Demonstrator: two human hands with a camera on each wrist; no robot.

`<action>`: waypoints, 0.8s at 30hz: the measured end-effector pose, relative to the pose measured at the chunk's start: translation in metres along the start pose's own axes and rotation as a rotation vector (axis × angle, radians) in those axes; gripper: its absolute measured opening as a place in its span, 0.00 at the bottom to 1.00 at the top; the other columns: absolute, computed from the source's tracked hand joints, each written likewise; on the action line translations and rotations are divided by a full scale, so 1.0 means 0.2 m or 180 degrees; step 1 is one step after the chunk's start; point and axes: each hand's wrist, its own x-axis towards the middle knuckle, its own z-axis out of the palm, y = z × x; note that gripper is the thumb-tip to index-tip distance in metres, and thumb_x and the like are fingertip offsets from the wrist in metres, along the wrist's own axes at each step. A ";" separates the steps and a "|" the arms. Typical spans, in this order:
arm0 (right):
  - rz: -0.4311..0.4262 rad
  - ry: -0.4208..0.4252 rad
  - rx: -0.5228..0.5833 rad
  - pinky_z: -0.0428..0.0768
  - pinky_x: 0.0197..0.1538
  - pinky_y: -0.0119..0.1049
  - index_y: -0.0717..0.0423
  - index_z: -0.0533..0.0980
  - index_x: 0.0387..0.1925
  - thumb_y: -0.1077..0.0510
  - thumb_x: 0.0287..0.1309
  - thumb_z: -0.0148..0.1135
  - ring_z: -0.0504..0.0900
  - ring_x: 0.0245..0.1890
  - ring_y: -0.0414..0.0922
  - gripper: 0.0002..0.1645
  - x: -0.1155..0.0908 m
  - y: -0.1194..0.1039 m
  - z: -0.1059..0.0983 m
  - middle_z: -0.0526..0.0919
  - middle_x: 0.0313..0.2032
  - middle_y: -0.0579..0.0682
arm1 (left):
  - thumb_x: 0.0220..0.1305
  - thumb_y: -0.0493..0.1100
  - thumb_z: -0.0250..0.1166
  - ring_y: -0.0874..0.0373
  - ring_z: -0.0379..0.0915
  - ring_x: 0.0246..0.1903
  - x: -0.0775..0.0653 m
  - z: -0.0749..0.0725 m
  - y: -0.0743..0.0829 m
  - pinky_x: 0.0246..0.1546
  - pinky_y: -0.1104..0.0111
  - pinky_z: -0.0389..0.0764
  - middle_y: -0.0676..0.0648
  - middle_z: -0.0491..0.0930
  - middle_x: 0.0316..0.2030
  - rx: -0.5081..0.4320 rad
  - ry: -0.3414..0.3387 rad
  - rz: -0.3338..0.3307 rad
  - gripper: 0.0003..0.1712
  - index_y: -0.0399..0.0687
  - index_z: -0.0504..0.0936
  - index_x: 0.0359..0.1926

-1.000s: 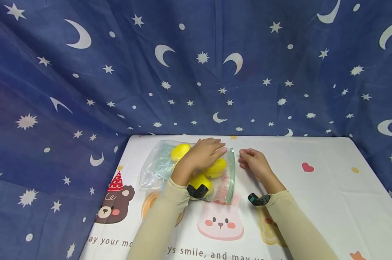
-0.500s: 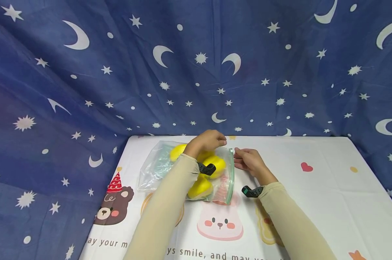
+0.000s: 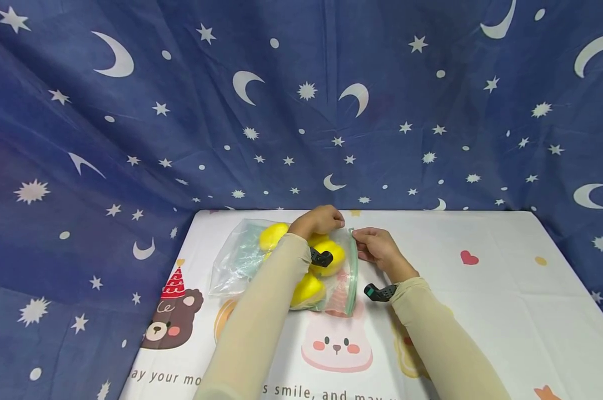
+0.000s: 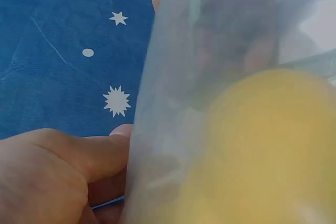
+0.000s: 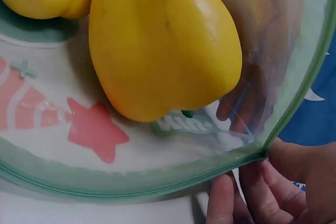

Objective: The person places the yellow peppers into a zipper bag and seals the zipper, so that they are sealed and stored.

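A clear zip bag (image 3: 226,278) with a green closure strip (image 3: 353,283) lies on the table, several yellow bell peppers (image 3: 308,290) inside it. My left hand (image 3: 323,219) reaches over the bag to its far edge, fingers curled; in the left wrist view its thumb and fingers grip the bag's edge. In the right wrist view my right hand (image 5: 294,182) pinches the far corner of the strip between thumb and fingers. One bell pepper (image 5: 163,45) shows close up through the plastic there. The left sleeve hides part of the bag.
A white printed tablecloth (image 3: 491,289) covers the table, with a bear, a rabbit and lettering. A blue curtain (image 3: 301,111) with moons and stars hangs behind and at the left. Each wrist wears a black camera band.
My left hand has moved from over the peppers to the bag's far edge. My right hand has come left from beside the bag and now pinches the strip's corner.
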 end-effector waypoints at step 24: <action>-0.0481 0.0088 -0.0070 0.83 0.35 0.30 0.59 0.79 0.50 0.51 0.73 0.60 0.80 0.33 0.39 0.16 -0.04 0.00 0.05 0.81 0.36 0.45 | 0.77 0.44 0.58 0.58 0.69 0.35 0.02 0.04 -0.01 0.38 0.71 0.68 0.52 0.74 0.32 -0.0277 0.0120 0.0444 0.08 0.49 0.81 0.40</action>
